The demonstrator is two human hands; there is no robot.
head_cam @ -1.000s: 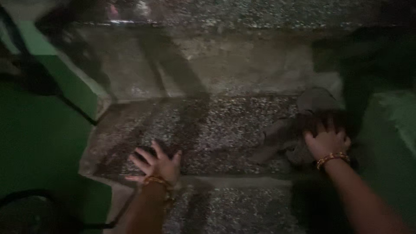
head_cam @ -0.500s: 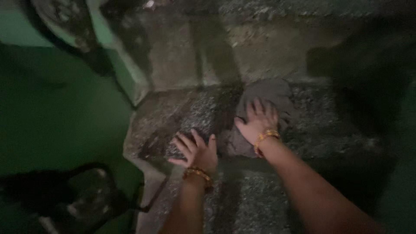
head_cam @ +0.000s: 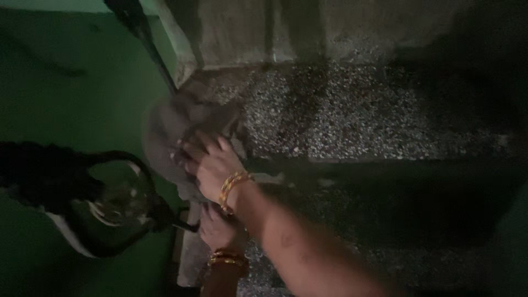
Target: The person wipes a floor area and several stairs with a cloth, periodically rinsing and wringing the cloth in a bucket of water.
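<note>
A dark bucket (head_cam: 118, 206) with a bail handle sits at the left against the green wall (head_cam: 60, 99). Just right of it, the right hand (head_cam: 212, 165) presses a grey cloth (head_cam: 170, 132) flat at the left edge of the speckled stone step (head_cam: 352, 118), fingers spread; the left hand (head_cam: 220, 228) rests beneath that wrist, its fingers hidden

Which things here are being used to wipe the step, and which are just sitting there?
In use:
- grey cloth, pressed down by the right hand
- speckled stone step
- left hand, resting on the step's edge below

Just there:
- dark bucket with a handle, at the left
- green wall
</note>
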